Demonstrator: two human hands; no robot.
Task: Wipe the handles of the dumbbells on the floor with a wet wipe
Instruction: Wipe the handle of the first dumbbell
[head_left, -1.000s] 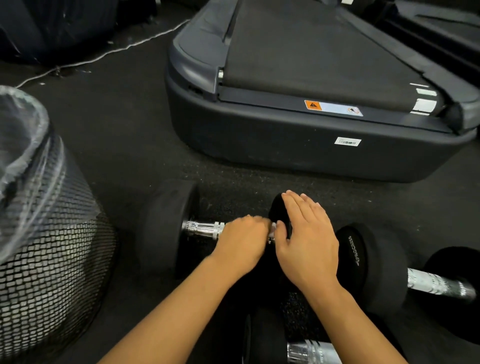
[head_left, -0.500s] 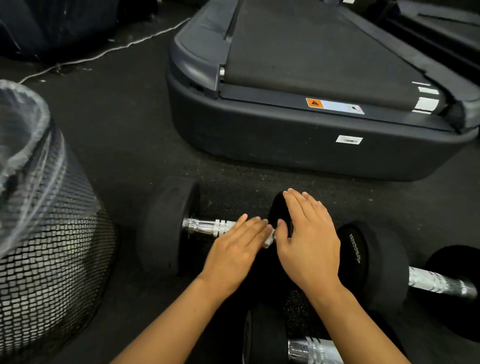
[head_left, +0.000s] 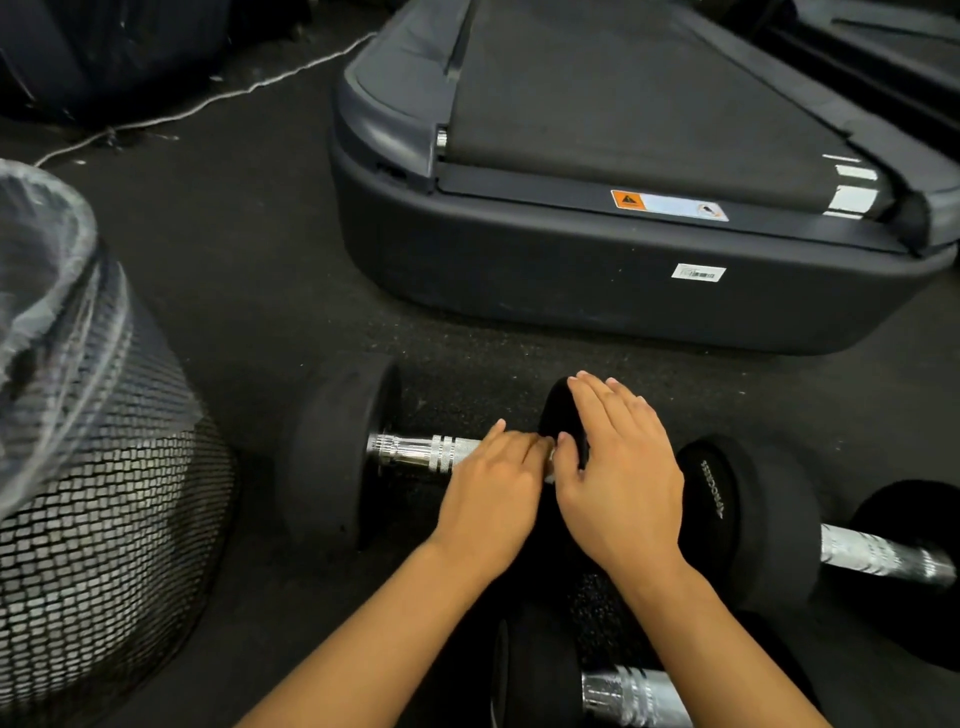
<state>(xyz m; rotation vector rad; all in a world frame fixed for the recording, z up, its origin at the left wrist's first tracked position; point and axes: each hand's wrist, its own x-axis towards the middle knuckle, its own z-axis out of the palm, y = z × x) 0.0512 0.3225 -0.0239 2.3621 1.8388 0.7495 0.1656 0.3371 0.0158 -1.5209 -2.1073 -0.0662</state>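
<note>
The dumbbell (head_left: 363, 457) lies on the floor (head_left: 249, 270), in front of the treadmill (head_left: 597, 280). The mesh bin (head_left: 104, 493) stands to its left. Two more dumbbells (head_left: 779, 525) lie right and nearer.

A gym: treadmill (head_left: 623, 208) and dumbbells (head_left: 415, 457) on dark rubber flooring (head_left: 234, 260).

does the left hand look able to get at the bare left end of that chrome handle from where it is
Probably yes. The left hand already lies on the chrome handle, and the shiny stretch toward the left weight head is uncovered. The right hand rests on the other end, out of the way.
</note>
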